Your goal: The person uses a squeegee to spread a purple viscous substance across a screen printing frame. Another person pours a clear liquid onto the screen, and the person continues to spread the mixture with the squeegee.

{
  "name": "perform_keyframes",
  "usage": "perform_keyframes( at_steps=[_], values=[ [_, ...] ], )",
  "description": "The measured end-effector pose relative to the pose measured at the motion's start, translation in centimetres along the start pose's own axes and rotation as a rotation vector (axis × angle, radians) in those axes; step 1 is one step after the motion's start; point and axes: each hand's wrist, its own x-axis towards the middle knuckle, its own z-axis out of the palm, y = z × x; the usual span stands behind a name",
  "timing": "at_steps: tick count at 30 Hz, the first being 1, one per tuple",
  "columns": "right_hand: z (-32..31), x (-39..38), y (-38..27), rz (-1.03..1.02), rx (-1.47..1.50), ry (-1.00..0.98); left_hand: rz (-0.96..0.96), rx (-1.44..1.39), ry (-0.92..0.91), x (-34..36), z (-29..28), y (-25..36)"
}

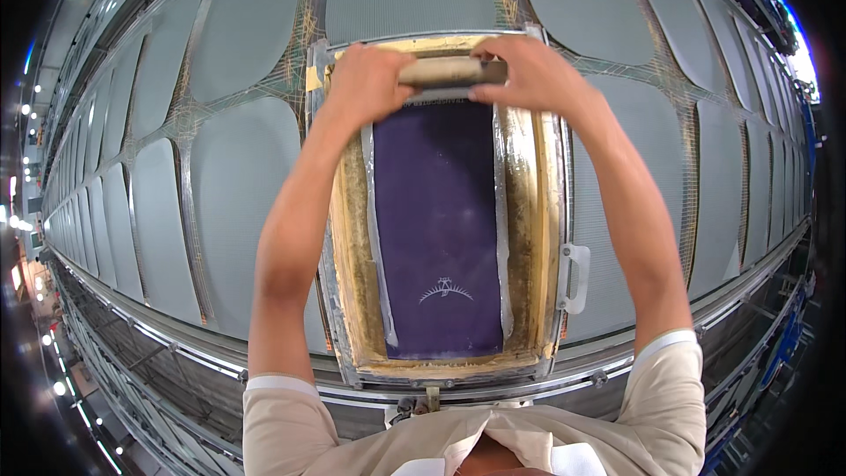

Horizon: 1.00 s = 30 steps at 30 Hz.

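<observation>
Both my arms reach forward over a screen-printing frame (549,211). A squeegee (441,72) with a rounded pale handle lies crosswise at the frame's far end. My left hand (370,84) is closed round its left end, and my right hand (529,75) grips the right end, fingers curled over the handle. Inside the frame, the purple screen mesh (436,211) stretches toward me, bordered by pale tape strips. Near its close end is a small light arched design (446,291). The squeegee's blade edge is largely hidden behind the hands and handle.
A long table carries rows of grey-green fabric panels (242,203) left, right and beyond the frame. A white handle (576,279) sticks out from the frame's right side. A metal rail (617,361) runs along the table's near edge, close to my body.
</observation>
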Motion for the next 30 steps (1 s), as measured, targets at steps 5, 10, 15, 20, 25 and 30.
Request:
perform_keyframes(
  at_steps=[5, 10, 15, 20, 25, 30],
  values=[
    [1.2, 5.9, 2.3, 0.140, -0.097, -0.177, -0.134, -0.044, -0.177, 4.3, -0.9, -1.5],
    [2.8, 4.1, 1.7, 0.120, -0.070, -0.132, -0.141, 0.006, -0.177, 2.2, -0.2, -0.4],
    [4.8, -4.6, -4.2, 0.173, -0.004, -0.195, -0.055, 0.028, -0.101, -7.7, 1.2, 4.2],
    [8.8, -18.3, -11.3, 0.155, -0.009, -0.155, -0.005, -0.066, -0.034, -21.5, 3.2, 12.1],
    [10.8, -29.7, -18.1, 0.062, 0.026, -0.158, -0.015, -0.104, -0.069, -33.7, 3.9, 19.2],
    [9.6, -27.8, -17.3, 0.057, -0.007, -0.212, 0.004, -0.102, -0.107, -31.5, 2.9, 17.8]
  ],
)
